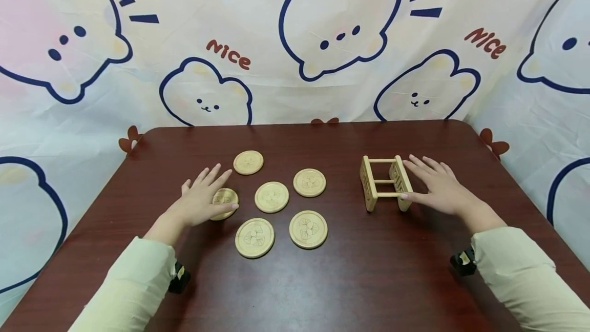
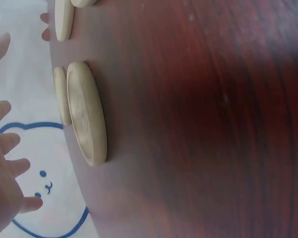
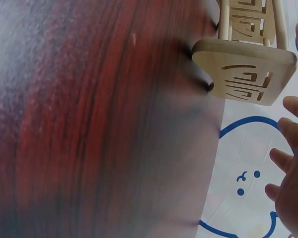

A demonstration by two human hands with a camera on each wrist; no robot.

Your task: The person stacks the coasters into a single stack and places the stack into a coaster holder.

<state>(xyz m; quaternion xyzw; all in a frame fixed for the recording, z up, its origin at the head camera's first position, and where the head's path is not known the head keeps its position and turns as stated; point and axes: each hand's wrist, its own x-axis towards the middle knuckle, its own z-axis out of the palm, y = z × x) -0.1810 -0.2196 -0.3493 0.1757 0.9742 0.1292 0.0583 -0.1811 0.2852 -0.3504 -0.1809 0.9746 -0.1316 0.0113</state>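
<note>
1. Six wooden discs point(image 1: 272, 197), engraved, lie flat & apart on dark surface point(image 1: 369, 270), approx. ctr-left.
2. L hand point(image 1: 198, 201) is over leftmost disc point(image 1: 226, 197), partly hiding it; fingers spread wide.
3. Rack point(image 1: 368, 184) stands R of discs, w/ 2 slotted end panels & rods btwn.
4. R hand point(image 1: 438, 188) is just beside rack's R panel, fingers wide; can't tell if thumb touches.
5. Bear-print cloth point(image 1: 276, 96) hangs behind.
</note>
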